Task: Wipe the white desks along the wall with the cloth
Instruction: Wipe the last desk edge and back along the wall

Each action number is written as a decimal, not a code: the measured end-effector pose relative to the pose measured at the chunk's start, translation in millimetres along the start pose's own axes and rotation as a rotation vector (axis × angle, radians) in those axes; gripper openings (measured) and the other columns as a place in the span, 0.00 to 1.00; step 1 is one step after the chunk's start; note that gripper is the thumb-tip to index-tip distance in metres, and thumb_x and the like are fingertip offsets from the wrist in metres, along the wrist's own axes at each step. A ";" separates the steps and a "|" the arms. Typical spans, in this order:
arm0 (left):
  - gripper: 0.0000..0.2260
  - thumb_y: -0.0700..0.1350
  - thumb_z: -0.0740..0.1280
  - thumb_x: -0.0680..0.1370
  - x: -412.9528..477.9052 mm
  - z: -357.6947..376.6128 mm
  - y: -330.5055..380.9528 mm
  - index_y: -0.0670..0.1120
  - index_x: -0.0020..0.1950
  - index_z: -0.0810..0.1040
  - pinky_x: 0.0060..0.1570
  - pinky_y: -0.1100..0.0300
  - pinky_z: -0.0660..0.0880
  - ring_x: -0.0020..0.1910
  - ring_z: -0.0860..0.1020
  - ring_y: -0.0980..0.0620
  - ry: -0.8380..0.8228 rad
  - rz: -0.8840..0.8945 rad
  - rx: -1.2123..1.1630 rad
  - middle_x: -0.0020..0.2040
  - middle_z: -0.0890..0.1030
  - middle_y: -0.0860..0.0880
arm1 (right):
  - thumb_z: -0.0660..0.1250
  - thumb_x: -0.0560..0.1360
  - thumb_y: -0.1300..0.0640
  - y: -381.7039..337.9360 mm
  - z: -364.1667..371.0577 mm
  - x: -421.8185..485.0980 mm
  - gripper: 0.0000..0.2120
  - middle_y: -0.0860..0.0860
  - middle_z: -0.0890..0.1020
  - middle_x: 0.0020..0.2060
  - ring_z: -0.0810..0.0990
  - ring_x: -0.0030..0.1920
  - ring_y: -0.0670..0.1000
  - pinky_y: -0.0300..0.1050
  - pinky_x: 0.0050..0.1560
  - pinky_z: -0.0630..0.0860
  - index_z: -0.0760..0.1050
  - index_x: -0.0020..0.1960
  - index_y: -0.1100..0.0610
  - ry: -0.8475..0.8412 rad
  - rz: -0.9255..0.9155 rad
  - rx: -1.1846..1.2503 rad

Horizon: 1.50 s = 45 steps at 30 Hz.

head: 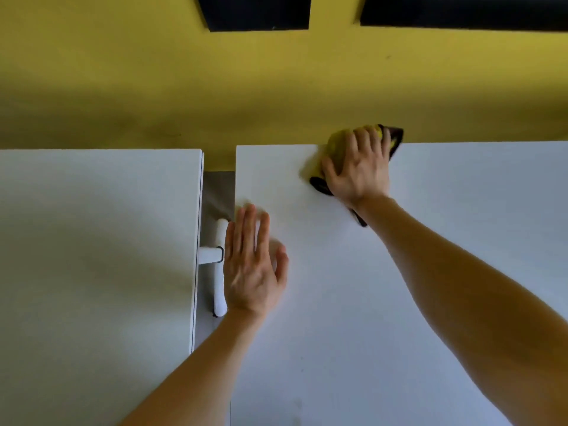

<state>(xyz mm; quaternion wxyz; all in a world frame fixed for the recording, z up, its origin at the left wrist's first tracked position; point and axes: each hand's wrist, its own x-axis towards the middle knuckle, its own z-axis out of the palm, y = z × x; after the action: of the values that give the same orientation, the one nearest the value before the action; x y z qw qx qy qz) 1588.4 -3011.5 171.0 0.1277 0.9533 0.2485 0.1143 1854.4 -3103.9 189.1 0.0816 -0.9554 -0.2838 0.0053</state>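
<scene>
Right worktop [399, 302]: white, smooth, matt w/ faint sheen, looks like laminate. Left worktop [92, 256]: same finish, thin pale edge band. Cloth [335, 142]: soft fuzzy pile, yellow, dark border, matt. Wall [153, 87]: yellow paint, matt, a few scuffs. Desk foot [219, 290] in the gap: white, smooth, semi-gloss; metal or plastic, can't tell. Floor strip [218, 192]: grey, dull. Panels [255, 10] up top: black, matt.
</scene>
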 end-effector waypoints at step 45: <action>0.28 0.55 0.56 0.86 1.9 -3.1 -0.5 0.40 0.82 0.70 0.81 0.39 0.64 0.86 0.61 0.38 -0.003 -0.023 0.014 0.85 0.65 0.39 | 0.55 0.84 0.33 88.3 -29.4 22.8 0.28 0.64 0.83 0.51 0.81 0.64 0.65 0.68 0.81 0.58 0.72 0.53 0.60 -0.080 -0.127 -0.151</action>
<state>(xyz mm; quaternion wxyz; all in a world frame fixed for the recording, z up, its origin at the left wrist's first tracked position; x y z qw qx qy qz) 1588.9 -3009.6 174.0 0.1225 0.9515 0.2602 0.1096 1922.9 -3168.9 204.9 -0.0018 -0.9380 -0.3463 0.0169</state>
